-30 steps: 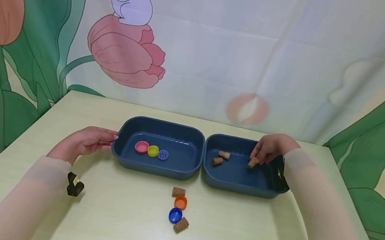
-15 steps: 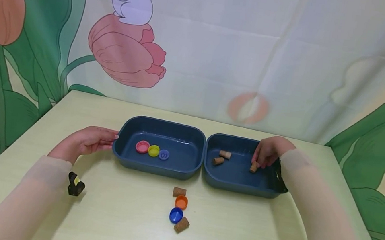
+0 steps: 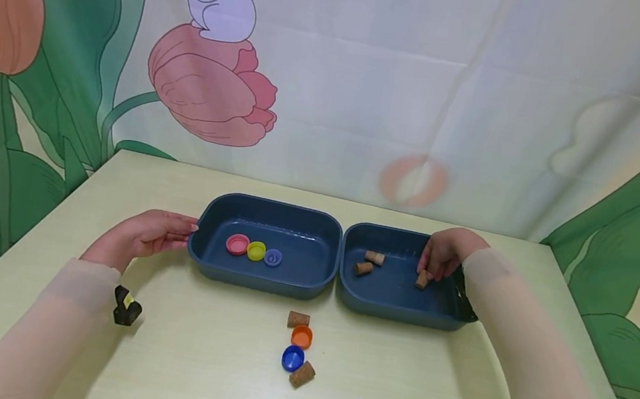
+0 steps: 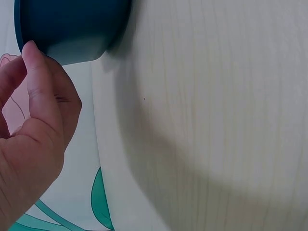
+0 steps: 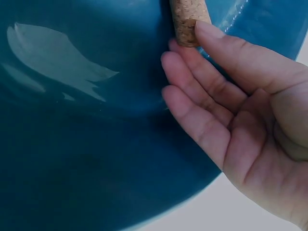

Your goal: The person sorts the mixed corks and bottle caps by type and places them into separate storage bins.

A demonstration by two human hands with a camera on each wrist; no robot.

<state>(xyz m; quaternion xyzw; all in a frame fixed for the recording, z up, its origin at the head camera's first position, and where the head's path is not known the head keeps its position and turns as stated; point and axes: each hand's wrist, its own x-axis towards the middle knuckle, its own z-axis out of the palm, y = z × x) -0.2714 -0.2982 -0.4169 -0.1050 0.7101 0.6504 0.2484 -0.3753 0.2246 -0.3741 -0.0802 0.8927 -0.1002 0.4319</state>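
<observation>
Since a second ago, the right hand (image 3: 443, 253) is sitting slightly lower over the right tray (image 3: 392, 297), bringing its cork (image 3: 422, 280) along; the left hand (image 3: 154, 232) is staying in place. The right hand is pinching that cork between thumb and forefinger, the other fingers curving loosely behind; whether the cork is bearing on the tray's floor, I cannot tell. The left hand is keeping its fingers mostly straight, their tips touching the left end of the left tray (image 3: 307, 252).

Near the held cork, two loose corks (image 3: 374, 257) are lying in the left part of the right tray. In the left tray, a pink cap (image 3: 237, 244), a yellow cap (image 3: 256, 251) and a purple cap (image 3: 272, 258) are sitting in a row. The trays are standing end to end on the pale surface (image 3: 183, 363). In front of them, an upper cork (image 3: 298, 320), an orange cap (image 3: 302, 337), a blue cap (image 3: 293, 359) and a lower cork (image 3: 302, 375) are forming a short line. Behind, a flower-printed cloth (image 3: 359, 83) is hanging.
</observation>
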